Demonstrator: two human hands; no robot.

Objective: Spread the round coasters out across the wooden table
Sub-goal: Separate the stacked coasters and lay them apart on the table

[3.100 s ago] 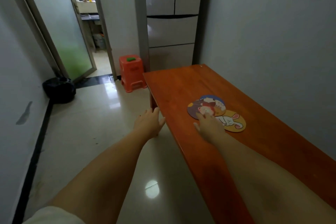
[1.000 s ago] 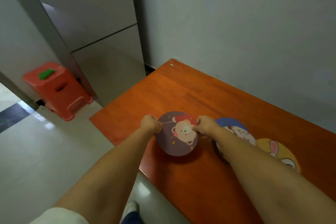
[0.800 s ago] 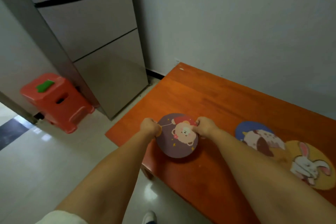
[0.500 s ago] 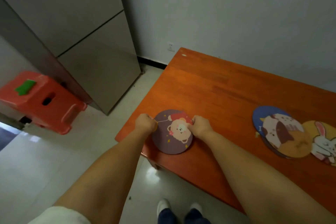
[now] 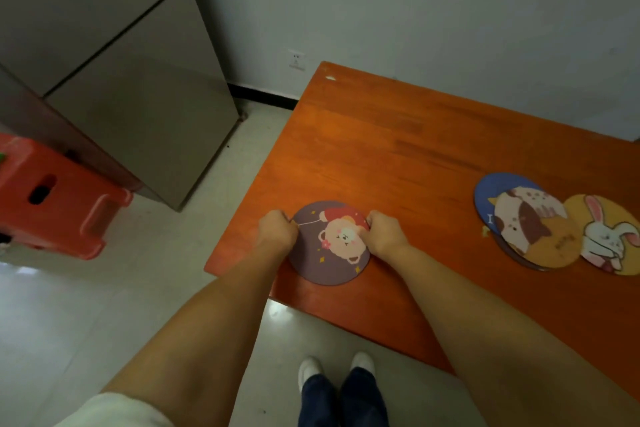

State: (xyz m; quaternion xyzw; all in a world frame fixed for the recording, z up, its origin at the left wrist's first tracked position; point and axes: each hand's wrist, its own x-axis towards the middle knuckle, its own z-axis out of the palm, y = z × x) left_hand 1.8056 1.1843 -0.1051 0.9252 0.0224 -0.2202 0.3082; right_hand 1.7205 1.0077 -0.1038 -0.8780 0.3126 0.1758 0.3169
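A purple round coaster with a bear (image 5: 329, 253) lies near the left end of the wooden table (image 5: 398, 149). My left hand (image 5: 277, 230) pinches its left rim and my right hand (image 5: 382, 232) pinches its right rim. Far to the right, a blue coaster (image 5: 491, 189), a coaster with a cat (image 5: 533, 232) and a yellow coaster with a rabbit (image 5: 609, 236) overlap in a pile.
The table's left end and near edge lie just beside the purple coaster. A grey fridge (image 5: 121, 62) stands at the left, with an orange plastic stool (image 5: 52, 198) on the pale floor. A white wall runs behind the table. My feet (image 5: 336, 367) show below the edge.
Both hands have carried the purple bear coaster left, away from the pile, to the table's left end. The view has swung so the pile now sits far right.
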